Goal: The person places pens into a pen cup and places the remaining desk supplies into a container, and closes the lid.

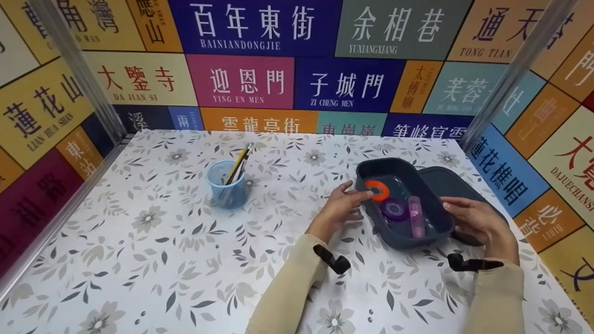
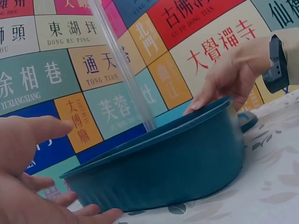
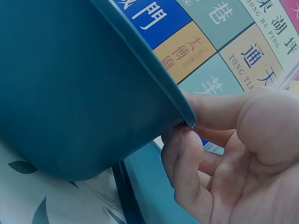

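A dark blue-green box [image 1: 408,242], open at the top, sits at the right of the table in the head view. Inside lie an orange ring [image 1: 383,186], a purple ring [image 1: 386,211] and a pinkish-purple tube [image 1: 416,215]. My right hand [image 1: 482,222] pinches the box's right rim between thumb and fingers, as the right wrist view shows. At the left side, my left hand [image 1: 338,208] has its fingers spread beside the wall, fingertips close to the rim. Its thumb and fingers stand apart in the left wrist view. A matching dark lid [image 1: 450,183] lies behind and partly beneath the box.
A light blue cup [image 1: 228,195] with pencils [image 1: 237,162] in it stands at the left of the box. A leaf-patterned cloth [image 1: 148,260] covers the table. Sign-printed walls [image 1: 246,81] and clear corner posts [image 1: 515,69] bound the back and sides.
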Tool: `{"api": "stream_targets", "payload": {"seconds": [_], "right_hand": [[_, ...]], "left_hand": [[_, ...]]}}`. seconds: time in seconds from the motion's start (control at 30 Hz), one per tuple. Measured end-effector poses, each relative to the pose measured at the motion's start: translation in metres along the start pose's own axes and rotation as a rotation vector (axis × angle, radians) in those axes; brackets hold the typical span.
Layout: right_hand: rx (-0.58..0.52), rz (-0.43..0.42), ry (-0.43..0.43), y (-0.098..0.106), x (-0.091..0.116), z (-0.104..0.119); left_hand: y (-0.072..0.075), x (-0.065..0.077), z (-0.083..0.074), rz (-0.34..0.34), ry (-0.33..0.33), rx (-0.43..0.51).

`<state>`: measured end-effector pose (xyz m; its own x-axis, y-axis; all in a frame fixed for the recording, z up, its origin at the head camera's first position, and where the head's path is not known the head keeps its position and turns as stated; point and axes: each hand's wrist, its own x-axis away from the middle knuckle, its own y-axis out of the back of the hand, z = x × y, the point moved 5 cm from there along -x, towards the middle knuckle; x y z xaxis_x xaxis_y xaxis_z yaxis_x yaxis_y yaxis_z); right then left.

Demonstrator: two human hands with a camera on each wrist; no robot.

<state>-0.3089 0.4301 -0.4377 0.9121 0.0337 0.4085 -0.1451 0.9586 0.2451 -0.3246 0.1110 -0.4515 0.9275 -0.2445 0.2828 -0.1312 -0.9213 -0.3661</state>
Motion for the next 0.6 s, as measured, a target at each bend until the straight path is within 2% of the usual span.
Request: {"api": "stream_targets", "payload": {"seconds": [0.1,0.2,0.6], "right_hand": [[-0.029,0.008,0.013,0.0,0.0,0.0],[-0.057,0.016,0.018,0.001,0.001,0.001],[-0.063,0.02,0.004,-0.001,0.001,0.001]], "left_hand": [[-0.006,0.001,0.005,0.026,0.029,-0.013],[-0.01,0.0,0.008,0.044,0.031,-0.003],[-0.012,-0.005,0.019,0.087,0.037,0.038]]}}
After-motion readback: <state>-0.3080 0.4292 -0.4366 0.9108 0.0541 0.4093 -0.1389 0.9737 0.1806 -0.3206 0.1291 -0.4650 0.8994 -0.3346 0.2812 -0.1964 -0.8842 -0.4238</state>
